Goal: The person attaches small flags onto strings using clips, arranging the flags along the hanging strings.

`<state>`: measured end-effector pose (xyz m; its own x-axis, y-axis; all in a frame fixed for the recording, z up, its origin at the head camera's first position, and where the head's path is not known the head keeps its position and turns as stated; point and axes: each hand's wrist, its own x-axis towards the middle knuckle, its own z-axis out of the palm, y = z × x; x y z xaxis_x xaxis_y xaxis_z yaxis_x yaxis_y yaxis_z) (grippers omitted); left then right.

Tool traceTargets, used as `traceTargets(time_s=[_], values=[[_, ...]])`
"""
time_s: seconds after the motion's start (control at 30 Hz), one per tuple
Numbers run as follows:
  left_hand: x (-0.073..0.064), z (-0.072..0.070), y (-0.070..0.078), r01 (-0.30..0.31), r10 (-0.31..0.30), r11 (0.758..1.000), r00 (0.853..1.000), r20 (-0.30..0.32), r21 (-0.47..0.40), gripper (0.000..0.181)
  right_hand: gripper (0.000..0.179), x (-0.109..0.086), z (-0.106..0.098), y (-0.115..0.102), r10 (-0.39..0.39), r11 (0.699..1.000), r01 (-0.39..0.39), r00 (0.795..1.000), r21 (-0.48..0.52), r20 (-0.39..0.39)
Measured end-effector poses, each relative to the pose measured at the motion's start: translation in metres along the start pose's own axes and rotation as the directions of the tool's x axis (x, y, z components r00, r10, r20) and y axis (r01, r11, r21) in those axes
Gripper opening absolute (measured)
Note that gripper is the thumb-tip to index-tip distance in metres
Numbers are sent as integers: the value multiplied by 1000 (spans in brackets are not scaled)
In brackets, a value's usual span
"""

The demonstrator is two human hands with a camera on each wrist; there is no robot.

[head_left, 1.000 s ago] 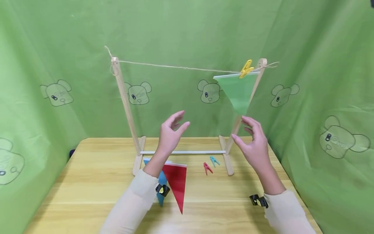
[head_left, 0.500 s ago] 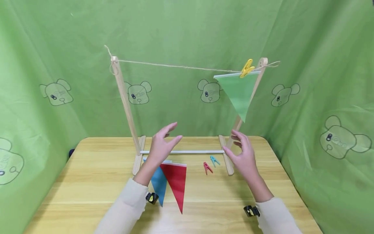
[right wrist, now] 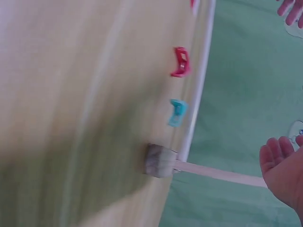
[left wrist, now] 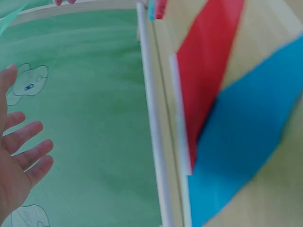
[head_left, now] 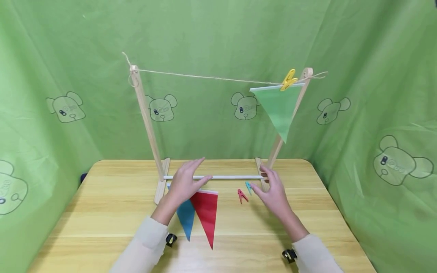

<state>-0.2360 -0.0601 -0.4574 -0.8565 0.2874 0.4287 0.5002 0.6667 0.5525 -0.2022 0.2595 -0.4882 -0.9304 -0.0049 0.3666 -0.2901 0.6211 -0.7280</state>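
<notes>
My left hand (head_left: 184,182) hovers over the top edges of a red pennant (head_left: 206,216) and a blue pennant (head_left: 186,220), fingers spread and holding nothing. The red pennant partly overlaps the blue one on the table. On the other side, my right hand (head_left: 273,191) is held above the table with relaxed fingers, its thumb overlapping a light blue clothespin (head_left: 248,187) in the head view. A red clothespin (head_left: 242,196) lies just left of that one. Up on the string (head_left: 205,77), a yellow clothespin (head_left: 288,80) holds a green pennant (head_left: 278,108) near the right post.
A wooden frame stands at the back, with a left post (head_left: 146,121), a right post (head_left: 275,149) and a white crossbar (head_left: 228,177) low between them. Green cloth (head_left: 211,41) walls surround the wooden table (head_left: 102,212).
Both hands have come down from below the string toward the table, and the right hand has also moved left toward the clothespins. The green pennant's tip, bent before, now hangs straight.
</notes>
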Motion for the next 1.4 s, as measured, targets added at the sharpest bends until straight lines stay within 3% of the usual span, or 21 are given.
traceTargets(time_s=[0.13,0.47,0.77,0.93,1.17,1.4], values=[[-9,5,-10,8,-9,999,1000,21,34,69,74,-4,9,6,19,1000,-18,999,-14,50],[-24,17,-36,62,-63,998,996,70,10,67,72,-9,27,20,72,994,-58,986,-98,151],[-30,28,-56,150,-154,988,977,145,39,74,68,-13,34,29,58,982,-17,975,-191,213],[-31,36,-64,201,-206,978,962,181,47,72,69,-13,36,30,83,977,-33,969,-209,231],[-30,43,-72,193,-199,980,962,189,48,63,66,-12,43,30,146,967,-83,956,-241,255],[-29,45,-74,175,-187,982,958,217,74,61,60,-11,51,32,155,950,-72,953,-303,260]])
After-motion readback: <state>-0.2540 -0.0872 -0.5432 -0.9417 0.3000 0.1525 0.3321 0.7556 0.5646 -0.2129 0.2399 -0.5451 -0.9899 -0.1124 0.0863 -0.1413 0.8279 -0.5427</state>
